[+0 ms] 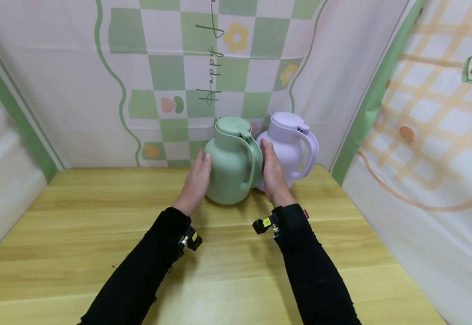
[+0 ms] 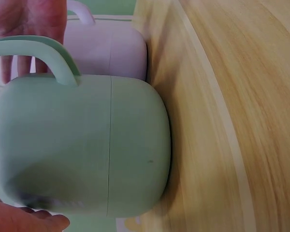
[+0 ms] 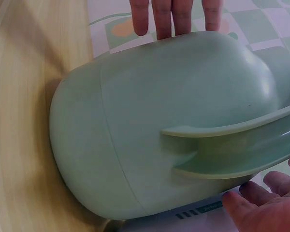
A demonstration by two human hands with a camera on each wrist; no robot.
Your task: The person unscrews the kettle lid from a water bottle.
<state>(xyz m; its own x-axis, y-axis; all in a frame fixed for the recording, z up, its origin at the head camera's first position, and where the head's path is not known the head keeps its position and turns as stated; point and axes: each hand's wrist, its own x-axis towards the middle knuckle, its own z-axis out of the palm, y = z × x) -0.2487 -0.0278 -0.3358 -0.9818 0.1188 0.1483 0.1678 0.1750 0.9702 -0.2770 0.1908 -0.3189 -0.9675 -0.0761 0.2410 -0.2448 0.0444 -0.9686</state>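
While both hands flank the green jug [image 1: 226, 174], the relation that counts is left-right: jug in the middle, left hand [image 1: 195, 178] on its left wall, right hand [image 1: 275, 177] on its handle side. Jug is straight ahead, near the far edge of the wooden table [image 1: 97, 253], long axis upright or close to it, lid on top; whether the base sits fully flat, can't tell. Handle [image 1: 257, 162] points right and toward the person, so right hand is nearer to it. Left fingers look straight, tips against the body, not wrapped. Right fingers run extended behind the handle, in the narrow space between green jug and purple jug [image 1: 286, 144]; firm contact on either one, can't tell. Hands well apart from each other, jug's width between them, neither clamped round anything. Purple jug just beside on the right, a bit farther back, handle also to the right
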